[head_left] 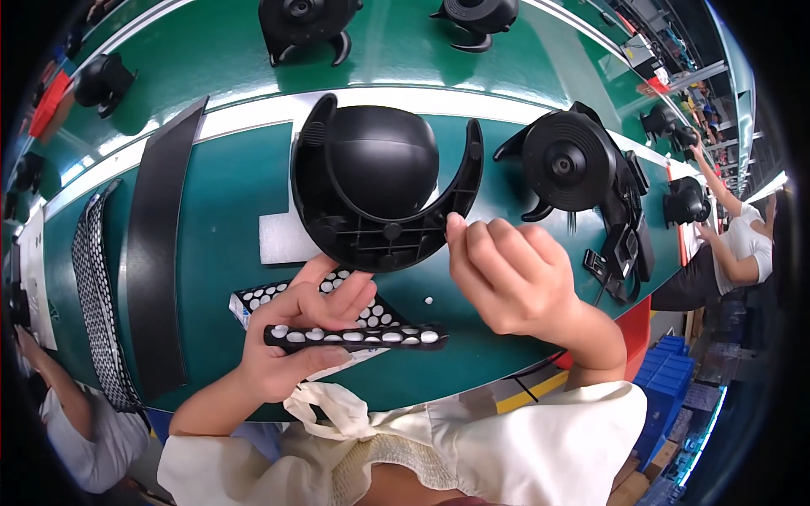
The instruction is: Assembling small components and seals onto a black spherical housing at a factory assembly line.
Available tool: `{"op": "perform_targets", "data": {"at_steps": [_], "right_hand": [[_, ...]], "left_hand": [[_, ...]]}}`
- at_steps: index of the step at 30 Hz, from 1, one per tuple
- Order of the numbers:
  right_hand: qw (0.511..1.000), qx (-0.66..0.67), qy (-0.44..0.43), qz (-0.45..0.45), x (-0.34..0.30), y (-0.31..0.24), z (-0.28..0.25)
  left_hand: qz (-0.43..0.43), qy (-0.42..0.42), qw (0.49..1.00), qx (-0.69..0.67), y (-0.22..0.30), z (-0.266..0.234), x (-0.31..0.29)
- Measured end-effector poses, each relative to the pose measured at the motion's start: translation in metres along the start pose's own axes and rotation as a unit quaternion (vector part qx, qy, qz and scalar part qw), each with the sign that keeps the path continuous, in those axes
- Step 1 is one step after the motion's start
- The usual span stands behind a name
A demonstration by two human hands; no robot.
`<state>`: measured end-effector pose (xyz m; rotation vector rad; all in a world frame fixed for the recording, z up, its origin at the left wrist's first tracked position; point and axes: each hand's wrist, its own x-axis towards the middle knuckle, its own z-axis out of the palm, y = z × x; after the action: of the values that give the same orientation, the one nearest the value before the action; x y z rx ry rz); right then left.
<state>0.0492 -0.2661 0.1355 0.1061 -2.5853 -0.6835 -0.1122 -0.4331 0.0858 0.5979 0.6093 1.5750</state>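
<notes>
A black plastic housing [384,160] with a smooth dome and two curved horns lies in front of me, its ribbed edge toward me. My left hand [291,337] is closed on a narrow black strip of white round pads [354,337], while its raised fingers reach under the housing's near edge. My right hand [510,274] is closed, with thumb and index fingertip together at the housing's right near rim. Whatever those fingertips hold, if anything, is hidden. Beneath my left hand lies a black sheet with white dots [375,314]. One loose white pad [429,300] sits on the table.
A white foam block [283,239] lies left of the housing. Further left are a long black strip [156,261] and a dotted strip [97,295]. On the right stands a black round-based unit [565,160]. Similar parts [308,21] sit on the green belt beyond. Co-workers are at both sides.
</notes>
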Motion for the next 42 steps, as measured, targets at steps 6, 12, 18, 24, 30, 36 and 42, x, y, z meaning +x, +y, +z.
{"op": "perform_targets", "data": {"at_steps": [6,12,18,24,30,36,42], "right_hand": [[0.875,0.355,0.067,0.321,-0.015,-0.004,0.013],[0.528,0.697,-0.063,0.481,-0.006,-0.003,0.011],[0.476,0.754,-0.046,0.450,0.009,-0.009,0.004],[0.511,0.737,-0.127,0.424,0.053,0.006,-0.003],[0.902,0.412,0.023,0.123,0.150,0.004,0.042],[0.990,0.001,-0.143,-0.006,0.195,0.003,0.196],[0.959,0.039,-0.240,0.146,0.208,0.010,0.249]], "left_hand": [[-0.005,-0.005,0.999,0.048,-0.003,0.000,-0.005],[0.002,0.006,0.998,0.070,-0.003,0.003,-0.007],[0.012,0.033,0.997,0.068,-0.003,0.004,-0.015],[0.011,-0.037,0.998,0.053,0.009,-0.002,-0.031],[-0.051,0.004,0.984,0.171,0.010,-0.010,-0.044],[-0.094,0.077,0.971,0.206,-0.006,-0.014,-0.036],[-0.103,0.103,0.974,0.175,-0.013,-0.021,-0.041]]}}
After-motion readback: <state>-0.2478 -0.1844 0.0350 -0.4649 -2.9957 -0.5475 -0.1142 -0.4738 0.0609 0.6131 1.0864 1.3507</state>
